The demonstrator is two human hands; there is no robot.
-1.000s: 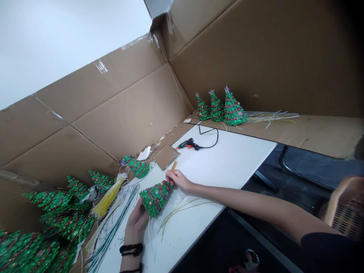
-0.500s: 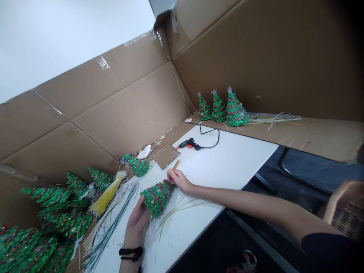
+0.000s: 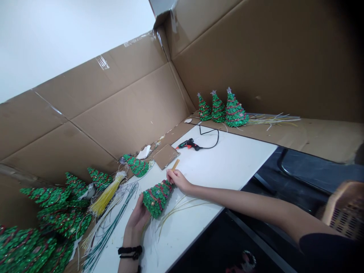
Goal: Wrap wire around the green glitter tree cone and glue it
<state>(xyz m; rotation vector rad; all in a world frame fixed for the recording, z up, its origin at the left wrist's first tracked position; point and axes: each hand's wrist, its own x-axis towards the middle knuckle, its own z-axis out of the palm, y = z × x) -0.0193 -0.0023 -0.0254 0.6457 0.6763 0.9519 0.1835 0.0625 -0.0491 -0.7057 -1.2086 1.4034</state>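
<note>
A small green Christmas tree ornament with red garland lies tilted above the white table, its tip toward the upper right. Cupped around its wide base is my left hand, fingers partly hidden behind the tree. My right hand is closed at the narrow tip, pinching a flat tan stick that pokes up past the fingers. Whether the right fingers also grip the tip itself is hidden. Thin pale-yellow strands lie beside the tree, under my right forearm.
A glue gun with a black cord lies near a cardboard square. Finished-looking trees stand at the back; more trees crowd the left. Yellow strands and teal strands lie along the left. Cardboard walls enclose the table.
The tree has turned and shifted very slightly to the right in my left hand. My right hand stays at the tip with the stick.
</note>
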